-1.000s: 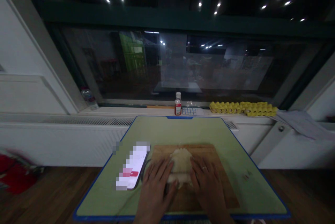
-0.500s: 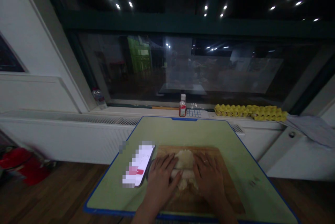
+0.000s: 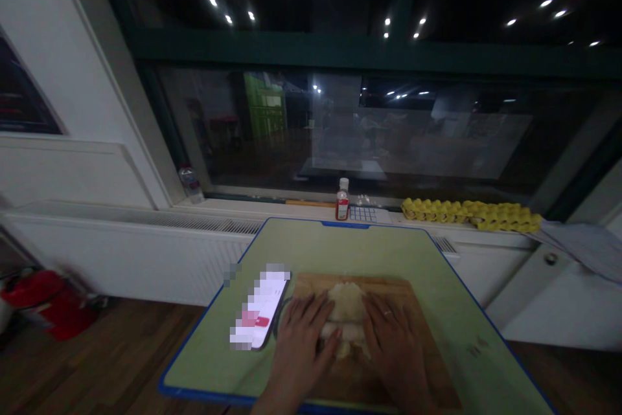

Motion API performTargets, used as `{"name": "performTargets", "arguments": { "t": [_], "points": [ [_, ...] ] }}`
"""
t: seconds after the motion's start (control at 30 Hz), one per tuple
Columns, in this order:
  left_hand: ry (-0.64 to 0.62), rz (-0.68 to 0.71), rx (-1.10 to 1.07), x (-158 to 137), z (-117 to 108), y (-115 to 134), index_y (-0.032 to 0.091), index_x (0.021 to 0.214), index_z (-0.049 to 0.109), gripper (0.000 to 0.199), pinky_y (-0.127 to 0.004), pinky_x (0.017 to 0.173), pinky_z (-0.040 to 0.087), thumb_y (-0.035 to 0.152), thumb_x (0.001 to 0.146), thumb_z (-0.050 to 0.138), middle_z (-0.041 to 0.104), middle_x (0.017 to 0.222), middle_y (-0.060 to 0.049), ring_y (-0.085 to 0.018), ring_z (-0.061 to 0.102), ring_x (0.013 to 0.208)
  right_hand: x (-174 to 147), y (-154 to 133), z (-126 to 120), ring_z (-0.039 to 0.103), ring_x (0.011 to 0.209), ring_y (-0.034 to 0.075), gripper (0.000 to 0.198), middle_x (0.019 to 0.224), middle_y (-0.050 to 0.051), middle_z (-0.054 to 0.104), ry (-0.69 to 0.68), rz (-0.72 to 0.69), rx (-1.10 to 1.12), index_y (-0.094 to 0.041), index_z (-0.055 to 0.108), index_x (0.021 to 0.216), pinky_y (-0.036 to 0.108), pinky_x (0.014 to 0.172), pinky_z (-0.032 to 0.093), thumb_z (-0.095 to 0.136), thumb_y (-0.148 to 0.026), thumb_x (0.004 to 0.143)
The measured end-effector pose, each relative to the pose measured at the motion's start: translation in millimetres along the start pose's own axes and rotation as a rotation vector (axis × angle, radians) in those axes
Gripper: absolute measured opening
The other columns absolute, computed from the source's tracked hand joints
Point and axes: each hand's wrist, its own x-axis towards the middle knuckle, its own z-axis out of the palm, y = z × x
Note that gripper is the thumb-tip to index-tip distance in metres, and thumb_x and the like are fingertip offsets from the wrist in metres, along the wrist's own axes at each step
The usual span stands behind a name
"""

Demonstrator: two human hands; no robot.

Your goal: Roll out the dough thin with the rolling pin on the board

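Observation:
A sheet of pale dough (image 3: 346, 302) lies on a wooden cutting board (image 3: 422, 337). Across it runs a pale cylinder, which looks like a rolling pin (image 3: 343, 331), with dough showing on its far and near sides. My left hand (image 3: 304, 331) rests flat over the pin's left end, fingers stretched forward and thumb pointing inward along the pin. Over the right end lies my right hand (image 3: 394, 331), also flat, fingers spread, a ring on one of them. Both hands cover the pin's ends.
The board sits on a green folding table (image 3: 311, 243) with blue edging. Left of the board lies a lit phone (image 3: 267, 311). On the windowsill stand a small red-labelled bottle (image 3: 342, 201), a clear bottle (image 3: 191, 183) and yellow egg cartons (image 3: 466, 213). A red object (image 3: 51, 302) is on the floor.
Both hands and the pin have moved slightly toward me over the dough. The view has shifted a little; the phone and board keep their places on the table.

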Motion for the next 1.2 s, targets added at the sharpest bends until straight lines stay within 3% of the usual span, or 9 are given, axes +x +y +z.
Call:
{"name": "performTargets", "arguments": {
  "t": [0.2, 0.5, 0.7, 0.83, 1.0, 1.1, 1.2],
  "points": [
    [0.005, 0.048, 0.015, -7.9, -0.3, 0.7, 0.029, 0.140, 0.052, 0.047, -0.054, 0.107, 0.039, 0.039, 0.094, 0.056, 0.052, 0.147, 0.000, -0.029, 0.050, 0.130, -5.7, -7.6, -3.3, 0.056, 0.122, 0.024, 0.036, 0.132, 0.001, 0.064, 0.066, -0.023, -0.020, -0.029, 0.065, 0.122, 0.048, 0.109, 0.033, 0.043, -0.029, 0.094],
    [-0.016, 0.029, -0.019, -7.8, -0.3, 1.3, 0.028, 0.138, 0.054, 0.046, -0.052, 0.108, 0.039, 0.041, 0.094, 0.056, 0.053, 0.146, -0.001, -0.029, 0.050, 0.130, -3.7, -7.0, -3.5, 0.056, 0.122, 0.023, 0.035, 0.130, 0.000, 0.065, 0.112, -0.014, 0.006, -0.031, 0.067, 0.119, 0.044, 0.105, 0.035, 0.039, -0.029, 0.097],
    [-0.062, -0.029, -0.058, 3.3, -4.0, 0.8, 0.030, 0.132, 0.060, 0.041, -0.054, 0.109, 0.038, 0.043, 0.093, 0.056, 0.057, 0.142, -0.001, -0.029, 0.052, 0.128, 1.8, 0.2, 2.5, 0.054, 0.125, 0.026, 0.038, 0.135, 0.001, 0.062, 0.013, -0.035, -0.011, -0.030, 0.066, 0.124, 0.047, 0.111, 0.032, 0.044, -0.040, 0.095],
    [-0.127, -0.087, -0.069, 19.6, -10.3, 2.3, 0.029, 0.124, 0.066, 0.036, -0.052, 0.109, 0.039, 0.043, 0.093, 0.056, 0.058, 0.141, -0.002, -0.029, 0.053, 0.127, 16.8, 4.9, -4.1, 0.044, 0.134, 0.035, 0.051, 0.143, 0.005, 0.054, -0.170, -0.094, -0.026, -0.028, 0.064, 0.128, 0.057, 0.112, 0.028, 0.054, -0.054, 0.085],
    [-0.214, -0.148, -0.037, 37.1, -8.1, -0.3, 0.024, 0.130, 0.064, 0.042, -0.051, 0.110, 0.038, 0.043, 0.094, 0.053, 0.056, 0.143, -0.006, -0.029, 0.051, 0.131, 45.6, -0.5, -20.2, 0.042, 0.137, 0.028, 0.045, 0.143, 0.002, 0.054, -0.354, 0.077, -0.038, -0.027, 0.058, 0.135, 0.052, 0.114, 0.029, 0.036, -0.029, 0.096],
    [-0.261, -0.155, -0.015, 41.7, -4.4, -4.5, 0.023, 0.136, 0.059, 0.047, -0.051, 0.112, 0.036, 0.046, 0.096, 0.049, 0.051, 0.147, -0.007, -0.029, 0.047, 0.135, 53.1, -4.1, -26.8, 0.044, 0.135, 0.027, 0.045, 0.142, 0.003, 0.056, -0.337, 0.107, -0.041, -0.028, 0.057, 0.136, 0.053, 0.115, 0.027, 0.035, -0.024, 0.097],
    [-0.270, -0.123, 0.000, 45.1, -3.8, -8.9, 0.024, 0.139, 0.055, 0.049, -0.050, 0.112, 0.036, 0.048, 0.097, 0.047, 0.049, 0.148, -0.007, -0.028, 0.045, 0.137, 53.2, -2.5, -28.5, 0.044, 0.135, 0.027, 0.047, 0.144, 0.004, 0.053, -0.292, 0.049, -0.033, -0.025, 0.052, 0.141, 0.052, 0.114, 0.028, 0.032, -0.022, 0.098]
  ]
}}
